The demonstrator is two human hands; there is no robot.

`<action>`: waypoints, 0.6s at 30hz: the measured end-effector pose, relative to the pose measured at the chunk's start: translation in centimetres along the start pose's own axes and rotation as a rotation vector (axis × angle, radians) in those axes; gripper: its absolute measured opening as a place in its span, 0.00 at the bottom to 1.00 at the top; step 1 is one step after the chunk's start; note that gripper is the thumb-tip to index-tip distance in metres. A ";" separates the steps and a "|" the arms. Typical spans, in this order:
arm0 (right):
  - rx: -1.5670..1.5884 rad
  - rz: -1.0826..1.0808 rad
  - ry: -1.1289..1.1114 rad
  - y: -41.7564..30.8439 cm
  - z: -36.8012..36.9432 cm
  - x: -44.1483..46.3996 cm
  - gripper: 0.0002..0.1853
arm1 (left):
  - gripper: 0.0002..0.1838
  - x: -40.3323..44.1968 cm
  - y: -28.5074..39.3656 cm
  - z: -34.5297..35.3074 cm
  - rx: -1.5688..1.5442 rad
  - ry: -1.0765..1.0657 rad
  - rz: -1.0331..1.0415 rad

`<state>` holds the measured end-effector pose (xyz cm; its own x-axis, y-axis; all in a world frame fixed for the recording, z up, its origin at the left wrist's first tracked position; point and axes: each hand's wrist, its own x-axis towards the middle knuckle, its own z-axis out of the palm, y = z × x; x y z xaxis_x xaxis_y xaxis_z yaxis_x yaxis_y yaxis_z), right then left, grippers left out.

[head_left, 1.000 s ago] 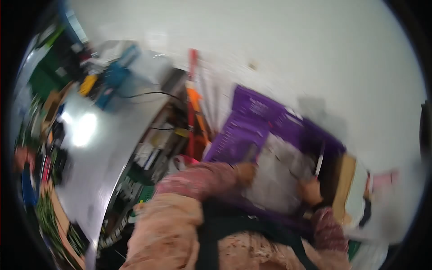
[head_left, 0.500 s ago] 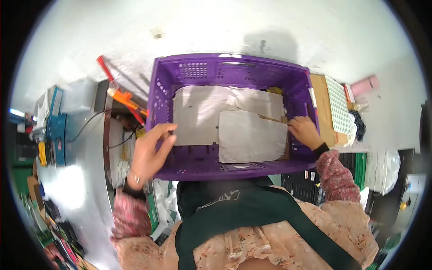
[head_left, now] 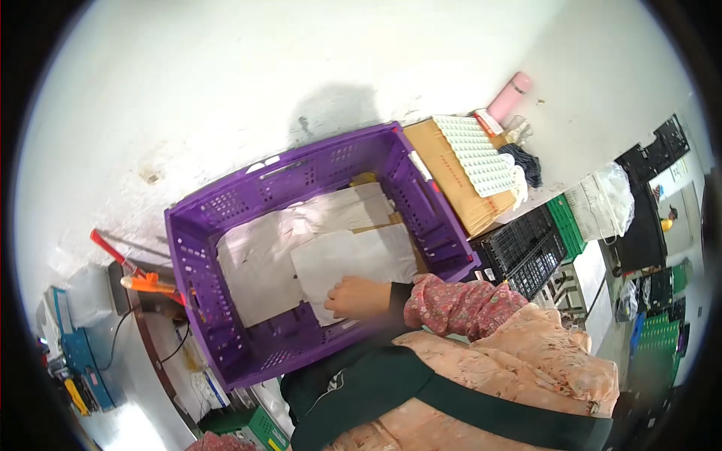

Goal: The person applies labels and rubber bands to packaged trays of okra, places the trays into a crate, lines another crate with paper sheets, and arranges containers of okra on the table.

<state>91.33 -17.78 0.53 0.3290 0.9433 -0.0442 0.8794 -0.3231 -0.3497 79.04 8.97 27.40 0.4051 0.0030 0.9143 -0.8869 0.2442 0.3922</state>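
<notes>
A purple crate (head_left: 301,177) stands tilted in view, with large pale sheets (head_left: 256,263) on its floor. A smaller pale sheet (head_left: 323,259) lies over them at the right, with brown cardboard showing by its edge. On the near part of this smaller sheet rests my right hand (head_left: 359,298), its fingers loosely bent and slightly apart, with nothing visible held. My left hand is out of view; only a bit of its sleeve shows at the bottom left edge.
Right of the crate is a cardboard box (head_left: 451,180) bearing a white-green dotted tray (head_left: 477,154). A pink bottle (head_left: 510,96) stands behind. Black crates (head_left: 523,244) are at the right. Left are orange-handled (head_left: 150,284) and red-handled tools (head_left: 113,248) and blue boxes (head_left: 79,346).
The view has turned, so the crate appears tilted and farther left. My right hand has moved from the crate's right side onto the smaller sheet. My left hand has left the view.
</notes>
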 end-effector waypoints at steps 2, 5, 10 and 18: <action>-0.010 0.015 0.012 0.1 -0.1 -0.3 0.13 | 0.29 -3.2 -2.2 -0.8 0.352 0.120 -0.232; -0.027 0.024 0.018 0.0 -0.3 -0.7 0.12 | 0.29 -10.2 -6.3 -2.6 0.902 -0.019 -0.767; -0.022 0.023 0.018 -0.9 0.1 0.4 0.11 | 0.29 -18.6 -7.5 -4.7 1.035 -0.172 -1.082; 0.027 -0.021 0.054 -2.2 1.1 1.1 0.11 | 0.29 -18.9 -6.9 -5.0 0.963 -0.067 -1.094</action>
<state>89.36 -15.96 0.26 0.3294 0.9441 0.0132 0.8768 -0.3007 -0.3751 78.62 12.10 6.92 0.9743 0.1948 0.1131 0.0377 -0.6358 0.7710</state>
